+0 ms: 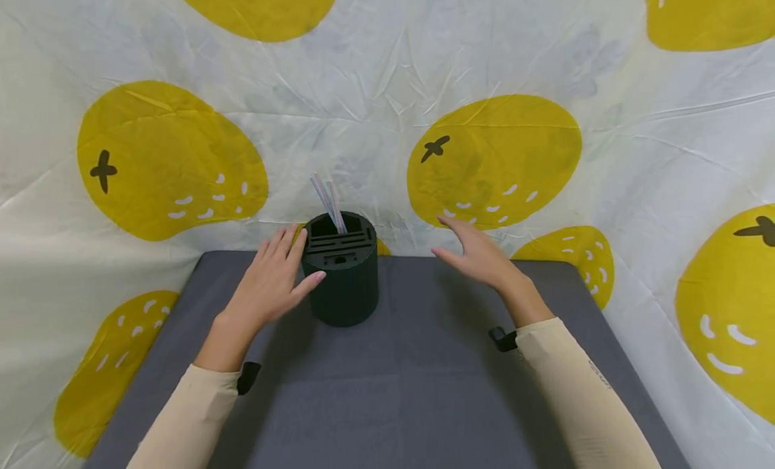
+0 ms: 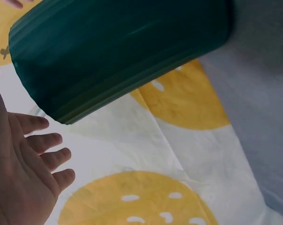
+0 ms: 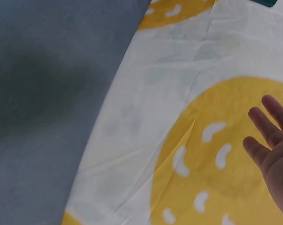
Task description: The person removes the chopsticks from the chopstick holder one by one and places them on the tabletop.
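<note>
A dark green cylindrical desk organizer (image 1: 344, 295) stands upright near the far edge of the table in the head view. Its top has slots and a larger compartment, from which several thin, pale striped sticks (image 1: 329, 203) lean up. My left hand (image 1: 271, 280) is just left of it, fingers extended and thumb spread toward its front. The left wrist view shows a gap between those fingertips and the organizer (image 2: 122, 51). To the right, my right hand (image 1: 478, 254) hovers over the table's far side, fingers straight, holding nothing. The organizer's inside is mostly hidden.
The table (image 1: 387, 402) has a dark grey cover. Behind and beside it hangs a white cloth (image 1: 339, 139) printed with large yellow fruit. Beige sleeves (image 1: 581, 395) cover both forearms, and a small black device (image 1: 502, 338) sits at each wrist.
</note>
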Tool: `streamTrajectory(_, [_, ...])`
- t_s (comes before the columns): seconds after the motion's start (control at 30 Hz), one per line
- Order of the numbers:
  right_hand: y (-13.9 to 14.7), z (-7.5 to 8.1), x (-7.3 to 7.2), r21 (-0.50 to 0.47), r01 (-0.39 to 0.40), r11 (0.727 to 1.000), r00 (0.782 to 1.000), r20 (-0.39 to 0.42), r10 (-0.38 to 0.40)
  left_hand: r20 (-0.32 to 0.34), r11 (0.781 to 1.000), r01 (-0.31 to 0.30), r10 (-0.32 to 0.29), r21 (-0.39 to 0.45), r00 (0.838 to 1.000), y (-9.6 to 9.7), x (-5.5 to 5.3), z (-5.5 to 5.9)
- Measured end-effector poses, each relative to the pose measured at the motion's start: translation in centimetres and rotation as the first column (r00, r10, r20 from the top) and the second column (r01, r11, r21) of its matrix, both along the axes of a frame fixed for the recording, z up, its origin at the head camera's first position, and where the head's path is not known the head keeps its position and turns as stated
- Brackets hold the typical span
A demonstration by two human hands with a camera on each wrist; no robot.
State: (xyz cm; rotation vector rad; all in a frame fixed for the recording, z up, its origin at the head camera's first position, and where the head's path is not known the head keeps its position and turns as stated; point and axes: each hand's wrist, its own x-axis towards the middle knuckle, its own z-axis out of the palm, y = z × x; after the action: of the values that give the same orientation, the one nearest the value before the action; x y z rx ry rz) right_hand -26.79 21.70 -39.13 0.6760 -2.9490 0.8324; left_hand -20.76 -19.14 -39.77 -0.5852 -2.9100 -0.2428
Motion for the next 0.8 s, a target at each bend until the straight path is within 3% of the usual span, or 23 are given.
streamTrajectory(0.23, [-3.7, 1.6, -1.7, -0.132, -0.058, 0.99, 0.997, 0.037, 0.064, 0.04, 0.999, -0.013, 0.012, 0.029, 0.999, 0.8, -1.2, 0.2])
streamTrajectory(0.47, [-6.7, 2.9, -3.6, -0.147, -0.086, 0.985, 0.992, 0.081, 0.098, 0.116, 0.998, -0.033, 0.027, 0.048, 0.993, 1.3, -2.1, 0.0])
streamTrajectory(0.8, [-9.9, 3.0, -5.5, -0.212, -0.125, 0.969, 0.986, 0.085, 0.146, 0.148, 0.997, -0.031, 0.02, 0.075, 0.989, 1.8, -2.9, -0.4])
